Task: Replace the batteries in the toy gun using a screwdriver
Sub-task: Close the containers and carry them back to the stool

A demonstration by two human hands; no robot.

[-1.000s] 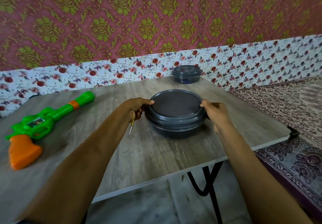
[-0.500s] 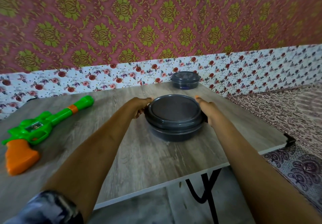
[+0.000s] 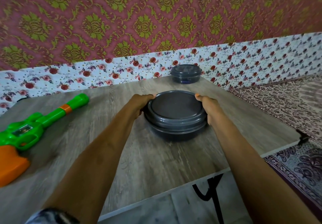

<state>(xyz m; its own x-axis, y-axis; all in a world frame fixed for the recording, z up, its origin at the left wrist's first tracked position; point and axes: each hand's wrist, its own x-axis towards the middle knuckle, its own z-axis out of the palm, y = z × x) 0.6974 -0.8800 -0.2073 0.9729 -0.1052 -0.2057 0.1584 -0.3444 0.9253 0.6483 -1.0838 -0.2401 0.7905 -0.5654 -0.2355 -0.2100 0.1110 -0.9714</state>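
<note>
Both left hand (image 3: 141, 103), right hand (image 3: 212, 109) clasp container (image 3: 176, 109)

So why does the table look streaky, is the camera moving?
Head view: likely yes, motion blur streaks the grain of the table and softens the toy gun edges; the wide lens stretches the left forearm toward the bottom edge; lighting is soft and even, with only a faint shadow under the lidded grey container.
</note>
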